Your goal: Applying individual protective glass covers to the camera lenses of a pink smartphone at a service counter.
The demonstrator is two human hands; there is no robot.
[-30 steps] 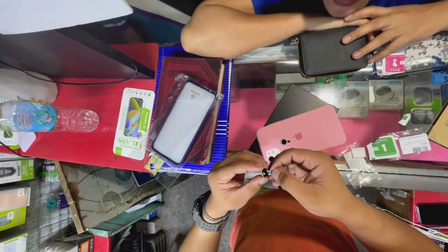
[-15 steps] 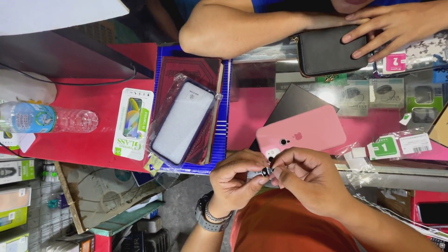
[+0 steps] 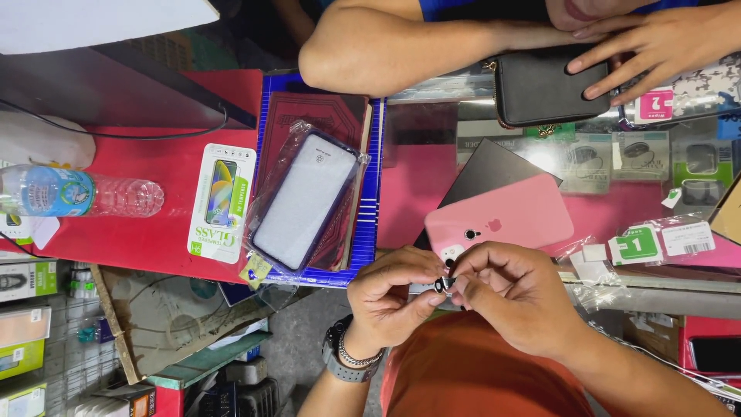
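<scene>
My left hand (image 3: 386, 301), with a watch and bracelet on its wrist, and my right hand (image 3: 519, 297) meet at the counter's near edge. Together their fingertips pinch a small black ring-like part (image 3: 444, 284). Just beyond them lies a pink phone case (image 3: 505, 220) with its camera cutout facing up, resting partly on a dark flat slab (image 3: 485, 168). Which hand bears the small part's weight I cannot tell.
A clear phone case in a plastic bag (image 3: 305, 201) lies on a blue tray (image 3: 372, 193). A screen-protector pack (image 3: 222, 202) and a water bottle (image 3: 77, 194) sit on the red top. Another person's hand (image 3: 656, 42) rests on a black wallet (image 3: 540, 89). Small packets (image 3: 652, 245) lie at the right.
My fingers have shifted only slightly around the small black part. The other person's arm has moved a little; nothing else differs.
</scene>
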